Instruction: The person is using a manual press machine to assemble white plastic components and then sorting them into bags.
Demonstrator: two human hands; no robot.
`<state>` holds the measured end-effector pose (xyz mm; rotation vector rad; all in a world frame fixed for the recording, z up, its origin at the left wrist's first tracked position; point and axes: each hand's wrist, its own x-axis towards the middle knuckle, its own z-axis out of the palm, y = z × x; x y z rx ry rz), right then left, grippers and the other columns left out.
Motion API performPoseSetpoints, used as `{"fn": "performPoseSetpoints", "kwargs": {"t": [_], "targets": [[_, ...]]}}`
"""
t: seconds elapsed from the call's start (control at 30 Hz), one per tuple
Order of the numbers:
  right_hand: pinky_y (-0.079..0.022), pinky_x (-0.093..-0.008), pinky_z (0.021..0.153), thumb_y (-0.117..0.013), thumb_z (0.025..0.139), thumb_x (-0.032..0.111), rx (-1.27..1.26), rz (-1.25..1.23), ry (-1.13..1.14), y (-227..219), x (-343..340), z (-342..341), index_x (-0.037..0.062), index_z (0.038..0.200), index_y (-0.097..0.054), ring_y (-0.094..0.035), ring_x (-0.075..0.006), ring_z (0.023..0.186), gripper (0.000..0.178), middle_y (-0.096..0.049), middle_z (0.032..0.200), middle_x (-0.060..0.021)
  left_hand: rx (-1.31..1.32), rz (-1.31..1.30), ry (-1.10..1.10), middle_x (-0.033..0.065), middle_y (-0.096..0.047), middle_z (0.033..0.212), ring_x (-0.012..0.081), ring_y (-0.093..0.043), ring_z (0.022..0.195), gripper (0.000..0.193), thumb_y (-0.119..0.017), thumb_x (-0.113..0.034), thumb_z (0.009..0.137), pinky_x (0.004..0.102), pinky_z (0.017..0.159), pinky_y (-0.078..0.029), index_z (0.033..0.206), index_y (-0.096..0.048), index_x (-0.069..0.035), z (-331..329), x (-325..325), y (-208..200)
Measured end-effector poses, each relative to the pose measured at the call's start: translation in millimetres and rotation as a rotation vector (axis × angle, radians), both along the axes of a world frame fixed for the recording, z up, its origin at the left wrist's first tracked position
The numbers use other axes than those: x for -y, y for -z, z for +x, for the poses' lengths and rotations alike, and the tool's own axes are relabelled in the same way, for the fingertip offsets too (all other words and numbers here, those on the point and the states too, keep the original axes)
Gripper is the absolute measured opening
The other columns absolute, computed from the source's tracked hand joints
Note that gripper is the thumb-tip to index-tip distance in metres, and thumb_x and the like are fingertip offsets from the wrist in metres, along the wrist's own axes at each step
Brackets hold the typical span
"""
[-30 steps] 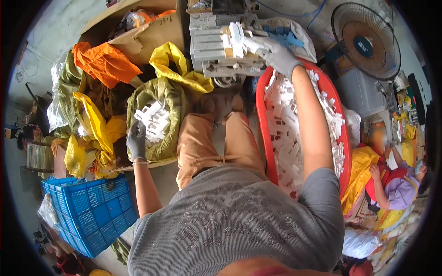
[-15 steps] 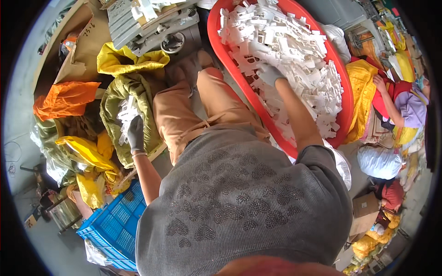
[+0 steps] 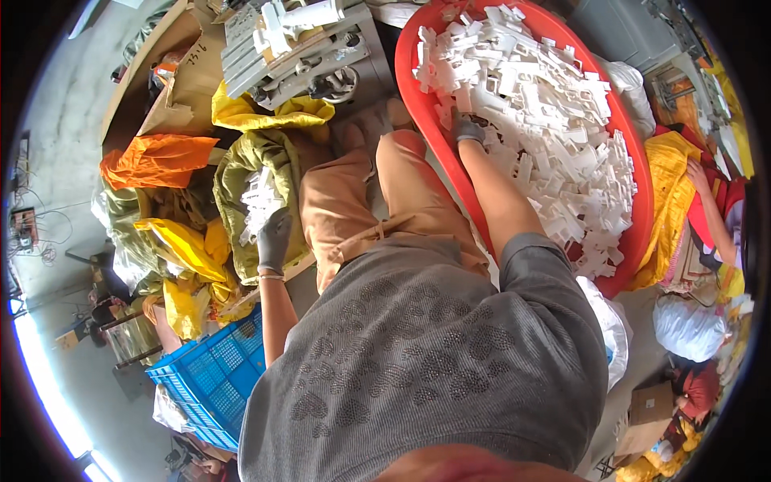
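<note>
My left hand (image 3: 275, 239), in a grey glove, is at the mouth of an olive-green sack (image 3: 291, 177). Its fingers are closed against a bundle of white plastic parts (image 3: 259, 199), though the fingertips are partly hidden. On the other side, my gloved right hand (image 3: 468, 128) reaches over the left rim of a red oval tub (image 3: 418, 112). Its fingers are curled down among the parts there; what they grip is hidden. Heaped in the tub are loose white plastic parts (image 3: 538, 96), many L-shaped with a toy-pistol outline.
A grey metal machine (image 3: 305, 60) with a white part on it stands ahead, near a cardboard box (image 3: 193, 80). Yellow sacking (image 3: 185, 245) and a blue crate (image 3: 209, 377) lie left. At right, another person's arm (image 3: 711, 197) is by a yellow sack (image 3: 668, 181).
My right hand has moved from the heap toward the tub's left rim and its fingers have curled. My left hand stays at the green sack. The whole view has shifted.
</note>
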<state>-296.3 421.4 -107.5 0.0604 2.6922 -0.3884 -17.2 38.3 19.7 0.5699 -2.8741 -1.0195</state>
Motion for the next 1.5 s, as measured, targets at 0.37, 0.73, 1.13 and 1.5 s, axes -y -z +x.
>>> {"fn": "performPoseSetpoints", "kwargs": {"t": [0.37,0.73,1.13,1.5], "targets": [[-0.048,-0.0411,0.078,-0.066,0.076,0.031,-0.388,-0.416,0.072,-23.7,-115.6,78.8,0.0112,0.113,-0.052,-0.060,-0.0330,0.093,0.044,-0.061,0.102,-0.0151,-0.026,0.039,-0.078,0.0158,-0.067,0.096,0.0240,-0.065,0.089,0.026,-0.056,-0.016,0.084,0.0320,0.077,-0.050,0.105,-0.064,-0.003,-22.2,-5.1,-9.8],[-0.046,-0.0416,0.084,-0.063,0.075,0.007,-0.428,-0.501,0.162,-16.7,-139.2,116.4,0.0010,0.113,-0.055,-0.056,-0.0381,0.096,0.039,-0.056,0.108,-0.0238,-0.699,-0.181,-0.031,0.0134,-0.067,0.097,0.0241,-0.065,0.088,0.021,-0.061,-0.010,0.083,0.0314,0.078,-0.050,0.102,-0.065,-0.003,-122.1,-17.8,-136.2],[-0.045,-0.0255,0.075,-0.052,0.091,0.008,-0.137,-1.556,0.477,-127.5,-82.9,95.6,0.0043,0.129,-0.045,-0.055,-0.0131,0.091,0.039,-0.053,0.115,-0.0034,-0.429,0.053,0.278,0.0149,-0.066,0.093,0.0325,-0.062,0.089,0.043,-0.069,-0.023,0.077,0.0371,0.078,-0.050,0.115,-0.058,-0.008,-234.6,-26.5,-188.3],[-0.043,-0.0277,0.089,-0.054,0.091,0.011,-0.124,-1.798,0.116,-225.9,-16.9,35.4,0.0015,0.126,-0.045,-0.051,-0.0150,0.106,0.038,-0.051,0.121,-0.0076,-0.601,-0.062,0.292,0.0128,-0.067,0.095,0.0261,-0.065,0.087,0.035,-0.072,-0.020,0.075,0.0333,0.075,-0.049,0.106,-0.063,-0.006,-251.5,-22.0,-183.8]]}}
